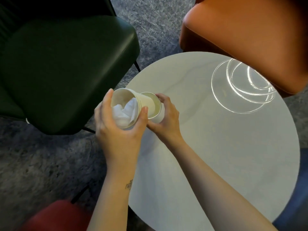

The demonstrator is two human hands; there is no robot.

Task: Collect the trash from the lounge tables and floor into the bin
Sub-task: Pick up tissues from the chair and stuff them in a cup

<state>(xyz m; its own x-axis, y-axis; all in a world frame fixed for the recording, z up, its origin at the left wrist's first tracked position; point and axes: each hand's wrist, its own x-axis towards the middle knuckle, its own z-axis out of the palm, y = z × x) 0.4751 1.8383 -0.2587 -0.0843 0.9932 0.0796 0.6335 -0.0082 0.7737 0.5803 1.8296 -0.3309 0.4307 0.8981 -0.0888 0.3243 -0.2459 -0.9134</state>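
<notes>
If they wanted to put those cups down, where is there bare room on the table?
Nearly all of the round table is bare: the wide stretch between the right forearm and the orange chair, and the near edge. It is crowded only at the far-left rim, where the left hand holds the tissue-stuffed cup and the right hand holds the other cup.

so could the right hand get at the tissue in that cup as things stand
Probably not yet: the right hand is gripping the second cup, and the left hand wraps the tissue-filled cup. Its mouth is open, though, tissue exposed.
</notes>
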